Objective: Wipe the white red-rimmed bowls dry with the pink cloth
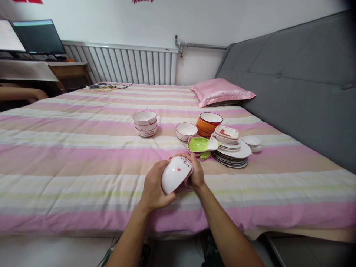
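A white bowl [175,176] with a small red figure and dark lettering is tilted on its side above the near part of the bed. My left hand [154,187] grips it from the left, thumb along its lower edge. At its right edge, my right hand [197,172] is closed on a pinkish cloth [188,181] pressed against the rim and inside. The fingers of my right hand are partly hidden behind the bowl. Just beyond lie green leaf-shaped dishes [198,144] and a white bowl with a red rim [186,131].
Three stacked white bowls [145,124] stand left of centre on the striped bedspread [83,155]. To the right are orange bowls [205,128], stacked plates [236,151], rectangular dishes [226,133] and small white dishes [251,142]. A pink pillow [219,91] lies farther back. Another person's limb [22,93] shows at far left.
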`<move>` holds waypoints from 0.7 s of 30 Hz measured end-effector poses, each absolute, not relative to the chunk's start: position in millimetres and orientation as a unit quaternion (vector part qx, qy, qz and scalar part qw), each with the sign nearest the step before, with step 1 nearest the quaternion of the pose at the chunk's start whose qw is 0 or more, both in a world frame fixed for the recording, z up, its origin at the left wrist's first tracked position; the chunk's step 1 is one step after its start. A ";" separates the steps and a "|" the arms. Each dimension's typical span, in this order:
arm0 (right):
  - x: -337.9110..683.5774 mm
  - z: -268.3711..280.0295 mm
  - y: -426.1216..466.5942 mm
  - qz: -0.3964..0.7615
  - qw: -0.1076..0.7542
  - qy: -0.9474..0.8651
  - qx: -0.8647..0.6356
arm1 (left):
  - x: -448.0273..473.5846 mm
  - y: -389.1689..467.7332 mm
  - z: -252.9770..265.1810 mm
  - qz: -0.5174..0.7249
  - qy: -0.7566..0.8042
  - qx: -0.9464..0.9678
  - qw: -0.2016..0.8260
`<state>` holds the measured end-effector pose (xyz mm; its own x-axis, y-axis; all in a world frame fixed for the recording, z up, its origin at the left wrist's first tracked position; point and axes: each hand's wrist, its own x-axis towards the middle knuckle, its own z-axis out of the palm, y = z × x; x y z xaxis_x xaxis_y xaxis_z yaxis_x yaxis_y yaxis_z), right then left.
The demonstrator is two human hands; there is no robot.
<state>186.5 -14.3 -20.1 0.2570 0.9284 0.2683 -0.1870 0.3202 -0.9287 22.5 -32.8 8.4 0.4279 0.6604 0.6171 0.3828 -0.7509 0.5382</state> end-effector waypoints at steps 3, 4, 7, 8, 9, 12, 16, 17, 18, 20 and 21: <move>185.5 -20.2 -15.1 0.468 0.666 -0.426 -0.396 | 18.5 -32.1 9.6 0.420 0.316 0.834 0.171; 185.0 -19.8 -15.9 0.468 0.667 -0.425 -0.395 | 18.0 -32.7 9.9 0.419 0.318 0.834 0.168; 183.1 -17.6 -19.1 0.447 0.669 -0.436 -0.403 | 19.2 -35.9 10.4 0.426 0.332 0.829 0.146; 182.4 -16.5 -20.3 0.440 0.668 -0.441 -0.407 | 20.3 -37.0 10.4 0.430 0.336 0.827 0.138; 181.7 -15.4 -21.4 0.435 0.666 -0.445 -0.411 | 21.5 -38.0 10.4 0.433 0.338 0.825 0.132; 179.9 -11.9 -24.2 0.426 0.662 -0.448 -0.424 | 25.3 -39.7 10.6 0.454 0.332 0.818 0.122; 178.7 -8.8 -26.0 0.410 0.658 -0.456 -0.437 | 29.9 -39.6 12.0 0.484 0.337 0.797 0.132; 178.7 -8.5 -26.2 0.407 0.656 -0.459 -0.439 | 30.8 -39.4 12.5 0.487 0.342 0.791 0.141; 178.7 -8.3 -26.3 0.404 0.656 -0.460 -0.440 | 31.5 -39.1 13.0 0.489 0.347 0.786 0.151; 178.8 -8.2 -26.3 0.403 0.657 -0.461 -0.440 | 32.5 -38.5 13.6 0.492 0.352 0.779 0.166; 178.9 -8.2 -26.2 0.403 0.657 -0.462 -0.439 | 32.7 -38.2 13.6 0.493 0.352 0.777 0.170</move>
